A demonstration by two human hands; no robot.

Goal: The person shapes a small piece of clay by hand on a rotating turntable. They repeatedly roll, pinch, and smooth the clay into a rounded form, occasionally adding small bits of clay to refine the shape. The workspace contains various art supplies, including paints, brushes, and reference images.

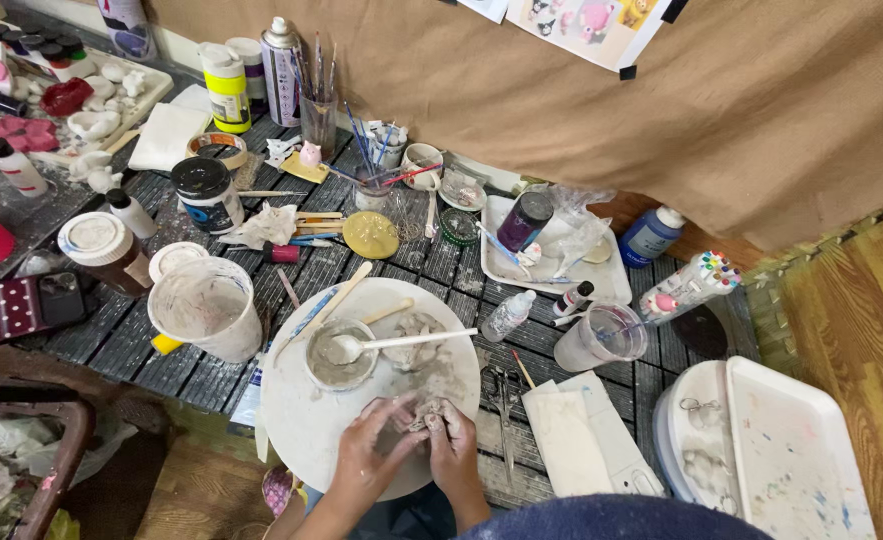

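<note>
A dark slatted table (pixel 431 262) carries paints, brushes and jars. On it near the front lies a round white board (pixel 301 420), smeared grey. At the board's near edge the left hand (pixel 374 455) and right hand (pixel 453 447) meet, fingers curled together around a small grey clay lump (pixel 423 413) pressed between their fingertips. Just beyond the hands stands a small bowl (pixel 340 357) of grey slip, with a white spoon (pixel 401 342) resting in it.

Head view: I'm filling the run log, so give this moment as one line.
left hand: pressing grey clay lump | right hand: on same lump | support: round white board | nearby: small bowl holding spoon
</note>
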